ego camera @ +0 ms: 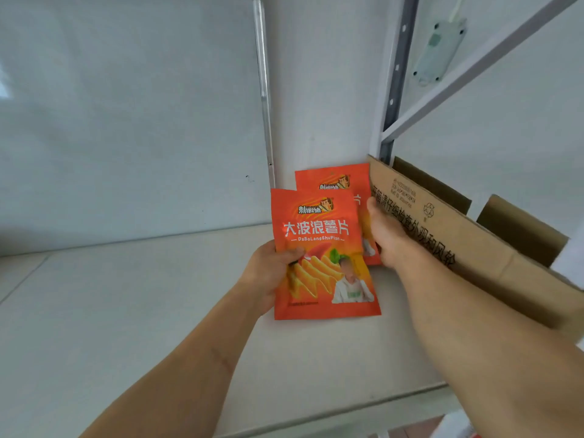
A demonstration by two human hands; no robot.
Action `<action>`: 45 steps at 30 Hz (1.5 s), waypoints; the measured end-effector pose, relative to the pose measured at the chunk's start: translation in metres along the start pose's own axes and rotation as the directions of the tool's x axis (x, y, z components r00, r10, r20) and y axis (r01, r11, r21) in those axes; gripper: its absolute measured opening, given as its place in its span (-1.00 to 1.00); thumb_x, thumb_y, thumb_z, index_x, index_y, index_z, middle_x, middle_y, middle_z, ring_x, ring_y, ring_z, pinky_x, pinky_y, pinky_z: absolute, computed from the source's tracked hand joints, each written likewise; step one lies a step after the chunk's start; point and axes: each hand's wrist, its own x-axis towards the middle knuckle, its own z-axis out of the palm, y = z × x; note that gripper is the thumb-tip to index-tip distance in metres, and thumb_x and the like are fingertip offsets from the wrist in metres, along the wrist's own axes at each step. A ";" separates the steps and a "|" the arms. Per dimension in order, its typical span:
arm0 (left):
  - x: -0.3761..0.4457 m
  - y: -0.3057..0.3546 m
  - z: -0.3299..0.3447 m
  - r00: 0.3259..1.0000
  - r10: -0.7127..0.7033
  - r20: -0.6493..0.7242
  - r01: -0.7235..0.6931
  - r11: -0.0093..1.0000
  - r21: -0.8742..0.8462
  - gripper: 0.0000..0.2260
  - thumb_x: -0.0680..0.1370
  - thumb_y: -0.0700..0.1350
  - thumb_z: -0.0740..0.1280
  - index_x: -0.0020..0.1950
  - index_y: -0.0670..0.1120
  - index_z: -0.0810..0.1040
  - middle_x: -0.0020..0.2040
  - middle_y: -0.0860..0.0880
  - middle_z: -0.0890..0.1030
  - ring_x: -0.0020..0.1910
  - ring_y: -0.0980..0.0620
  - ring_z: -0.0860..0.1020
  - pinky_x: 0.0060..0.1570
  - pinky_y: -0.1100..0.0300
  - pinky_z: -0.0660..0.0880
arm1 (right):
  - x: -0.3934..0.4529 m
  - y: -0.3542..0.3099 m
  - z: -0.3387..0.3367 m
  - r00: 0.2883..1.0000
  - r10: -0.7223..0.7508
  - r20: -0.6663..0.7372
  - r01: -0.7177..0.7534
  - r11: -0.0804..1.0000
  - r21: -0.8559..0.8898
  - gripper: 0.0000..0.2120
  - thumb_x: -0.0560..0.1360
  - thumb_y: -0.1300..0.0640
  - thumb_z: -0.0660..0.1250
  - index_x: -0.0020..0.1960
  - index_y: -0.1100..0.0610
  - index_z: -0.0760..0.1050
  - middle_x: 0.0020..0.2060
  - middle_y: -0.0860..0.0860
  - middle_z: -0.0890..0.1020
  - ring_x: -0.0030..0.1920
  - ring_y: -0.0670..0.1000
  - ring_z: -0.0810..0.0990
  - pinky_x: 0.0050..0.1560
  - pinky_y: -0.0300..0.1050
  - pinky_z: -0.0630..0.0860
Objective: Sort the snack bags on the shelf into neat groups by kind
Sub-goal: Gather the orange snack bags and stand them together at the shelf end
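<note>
Head view. Your left hand (268, 273) grips the near orange potato-chip bag (322, 257) by its left edge, thumb curled over the front of the pack and fingers hidden behind it. That bag is upright, face toward you, raised above the white shelf board (126, 311); whether its bottom edge touches the board you cannot tell from this angle. It carries white Chinese lettering, the line "DaBoLangShuPian", wavy chips and a printed figure in white.

Your right hand (387, 235) holds the far orange potato-chip bag (335, 181) at its right edge, thumb laid along the front; the fingers are out of sight behind the pack, so the exact hold there cannot be told. This second bag is of the same kind and stands just behind and to the right of the first, partly covered by it, close to the white back wall (126, 121).

Immediately right of the right hand lies an open brown cardboard box (474, 248) with black print on its flap; your right forearm runs alongside it. A grey perforated shelf upright (398, 74) rises behind the box, with a slanted white brace (474, 67) attached.
</note>
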 end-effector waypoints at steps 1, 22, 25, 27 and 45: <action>0.003 -0.003 0.006 1.000 0.015 -0.027 -0.014 1.000 0.026 -0.77 0.59 -0.29 0.35 0.23 -0.23 0.62 0.10 -0.26 0.71 -0.01 -0.21 0.69 0.13 -0.14 0.62 | 0.004 -0.001 -0.001 1.000 0.005 0.006 -0.005 1.000 0.007 -0.44 0.59 -0.35 0.12 0.27 0.07 0.53 0.01 0.07 0.71 -0.04 0.10 0.71 0.01 0.05 0.64; 0.040 -0.014 0.046 0.916 0.216 -0.337 -0.032 0.878 0.478 -0.38 0.36 0.14 0.45 0.37 -0.05 0.49 0.24 -0.07 0.63 0.15 -0.12 0.64 0.21 -0.11 0.57 | 0.039 0.016 0.015 0.952 -0.285 0.109 0.297 0.787 -0.540 -0.65 0.51 -0.10 0.45 0.14 0.13 0.59 -0.01 0.06 0.70 -0.14 0.08 0.61 -0.21 -0.17 0.38; 0.029 -0.003 0.045 0.910 0.198 -0.365 -0.005 0.884 0.467 -0.31 0.51 0.10 0.44 0.56 -0.11 0.32 0.42 -0.10 0.50 0.33 -0.14 0.54 0.35 -0.09 0.48 | 0.030 0.009 0.018 0.949 -0.315 0.012 0.255 0.743 -0.619 -0.46 0.49 -0.17 0.43 0.30 0.15 0.43 0.22 0.10 0.59 0.12 0.17 0.62 0.02 -0.02 0.50; 0.024 0.002 0.037 0.896 0.213 -0.390 0.011 0.867 0.499 -0.36 0.58 0.09 0.38 0.58 -0.12 0.28 0.47 -0.10 0.46 0.39 -0.13 0.49 0.39 -0.05 0.44 | 0.024 0.004 0.020 0.915 -0.404 0.003 0.288 0.646 -0.707 -0.34 0.52 -0.21 0.37 0.44 0.16 0.31 0.39 0.12 0.44 0.33 0.20 0.49 0.22 0.12 0.47; -0.117 0.011 -0.186 0.834 0.546 -0.071 0.304 -0.349 0.886 -0.71 0.72 -0.03 0.07 0.24 -0.05 0.55 0.19 -0.02 0.60 0.20 -0.08 0.54 0.14 0.11 0.38 | -0.155 0.041 0.211 0.294 -0.471 0.832 0.789 -0.372 -0.489 -0.76 0.64 0.15 0.13 0.18 0.10 0.54 0.12 0.04 0.59 0.17 0.13 0.52 0.16 0.01 0.34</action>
